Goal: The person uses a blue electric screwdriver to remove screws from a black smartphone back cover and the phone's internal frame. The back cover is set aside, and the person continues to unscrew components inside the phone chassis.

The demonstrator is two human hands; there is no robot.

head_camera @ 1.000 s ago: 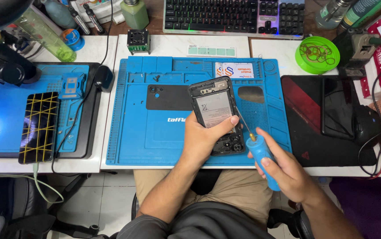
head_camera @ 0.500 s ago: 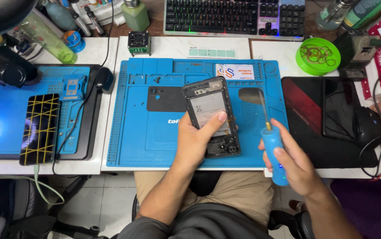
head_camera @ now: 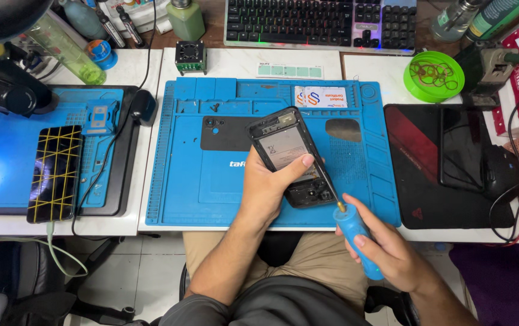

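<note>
An opened phone (head_camera: 292,158), its back cover removed and its inner parts exposed, is held tilted above the near middle of a blue work mat (head_camera: 199,187). It is gripped by the left hand (head_camera: 268,190), whose fingers are wrapped around its near left edge while the thumb is pressed on its inner face. A screwdriver with a blue handle (head_camera: 359,241) is clasped in the right hand (head_camera: 392,256), the fingers closed round the handle; its thin shaft is pointed up and left, and the tip is seen at the lower right edge of the phone, though whether it touches a screw cannot be told. A dark back cover (head_camera: 226,133) is laid flat on the mat just left of the phone. Further left, a second phone bound with yellow bands (head_camera: 56,172) is placed on a smaller blue pad. A black mat (head_camera: 446,169) is set to the right, with a green bowl (head_camera: 434,75) beyond it, and a keyboard (head_camera: 319,23) is seen along the far edge.
</note>
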